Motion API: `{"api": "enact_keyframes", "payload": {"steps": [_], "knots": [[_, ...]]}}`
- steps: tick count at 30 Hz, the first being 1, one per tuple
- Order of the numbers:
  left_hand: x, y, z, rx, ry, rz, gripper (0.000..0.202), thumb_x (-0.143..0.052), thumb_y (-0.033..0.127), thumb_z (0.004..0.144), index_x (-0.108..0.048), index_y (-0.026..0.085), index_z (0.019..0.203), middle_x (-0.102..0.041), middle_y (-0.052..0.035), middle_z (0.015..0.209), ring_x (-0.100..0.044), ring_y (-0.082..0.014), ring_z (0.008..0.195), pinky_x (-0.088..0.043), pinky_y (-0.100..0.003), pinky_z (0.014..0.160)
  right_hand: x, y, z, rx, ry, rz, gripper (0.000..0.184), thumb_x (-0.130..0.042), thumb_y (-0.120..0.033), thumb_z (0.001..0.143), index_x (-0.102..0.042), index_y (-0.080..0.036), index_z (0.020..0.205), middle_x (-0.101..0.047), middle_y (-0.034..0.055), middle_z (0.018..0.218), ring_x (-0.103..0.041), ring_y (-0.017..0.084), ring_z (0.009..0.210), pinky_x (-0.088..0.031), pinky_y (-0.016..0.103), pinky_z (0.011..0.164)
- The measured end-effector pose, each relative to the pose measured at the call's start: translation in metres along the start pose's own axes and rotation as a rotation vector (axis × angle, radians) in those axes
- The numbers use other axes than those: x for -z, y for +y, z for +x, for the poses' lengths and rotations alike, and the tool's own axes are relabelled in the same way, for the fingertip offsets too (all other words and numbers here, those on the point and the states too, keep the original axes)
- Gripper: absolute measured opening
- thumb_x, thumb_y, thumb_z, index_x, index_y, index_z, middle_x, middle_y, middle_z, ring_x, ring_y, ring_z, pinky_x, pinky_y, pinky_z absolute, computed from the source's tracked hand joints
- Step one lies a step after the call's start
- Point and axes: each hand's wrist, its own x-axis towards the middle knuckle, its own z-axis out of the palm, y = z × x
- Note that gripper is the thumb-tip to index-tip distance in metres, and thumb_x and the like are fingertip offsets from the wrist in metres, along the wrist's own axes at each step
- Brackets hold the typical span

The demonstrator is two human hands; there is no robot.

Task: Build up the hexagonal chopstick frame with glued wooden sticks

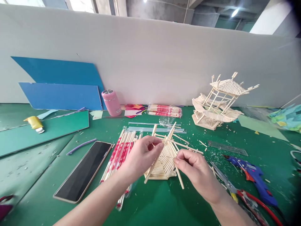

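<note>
In front of me, a small frame of crossed wooden sticks (181, 146) is held above a woven-looking base of wooden sticks (162, 163) on the green table. My left hand (147, 153) is closed, thumb and fingertips pinching the frame near its upper left. From the other side my right hand (194, 164) pinches one stick of the same frame at its lower right. Part of the base is hidden behind my left hand and the frame.
Packs of wrapped chopsticks (121, 149) and a phone (83, 171) lie left. A blue glue gun (252, 175) and red-handled pliers (244, 193) lie right. A stick pavilion model (217, 103) stands at the back right; a pink bottle (111, 103) stands at the back left.
</note>
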Motion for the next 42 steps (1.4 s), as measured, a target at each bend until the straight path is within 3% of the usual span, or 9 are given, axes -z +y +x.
{"api": "enact_keyframes", "payload": {"steps": [6,10,42], "knots": [[-0.0034,0.0017,0.0070,0.041,-0.103,-0.177,0.021,-0.051,0.032,0.077,-0.061,0.014,0.083,-0.061,-0.0029,0.076,-0.052,-0.0134,0.068,-0.039,-0.024,0.059,-0.0031,0.0073,0.0043,-0.017,0.008,0.041,0.027,-0.044,-0.028,0.084,-0.038,-0.019,0.059,-0.032,-0.0060,0.055,-0.030,0.009,0.053,-0.026,0.022,0.049],[-0.0051,0.0020,0.0094,0.065,-0.106,-0.239,0.019,-0.054,0.029,0.075,-0.060,0.012,0.082,-0.058,-0.0024,0.074,-0.048,-0.0115,0.065,-0.037,-0.023,0.058,-0.0049,0.0092,0.0044,-0.021,0.018,0.063,0.028,-0.044,-0.029,0.084,-0.038,-0.019,0.059,-0.032,-0.0061,0.055,-0.029,0.009,0.053,-0.026,0.022,0.049],[-0.0040,0.0030,0.0083,-0.004,-0.147,-0.223,0.015,-0.048,0.025,0.079,-0.058,0.013,0.081,-0.058,-0.0023,0.074,-0.049,-0.0119,0.065,-0.038,-0.025,0.060,-0.0080,0.0086,0.0064,-0.038,-0.006,0.095,0.028,-0.044,-0.029,0.083,-0.035,-0.019,0.059,-0.028,-0.0066,0.054,-0.026,0.009,0.050,-0.023,0.022,0.046]]}}
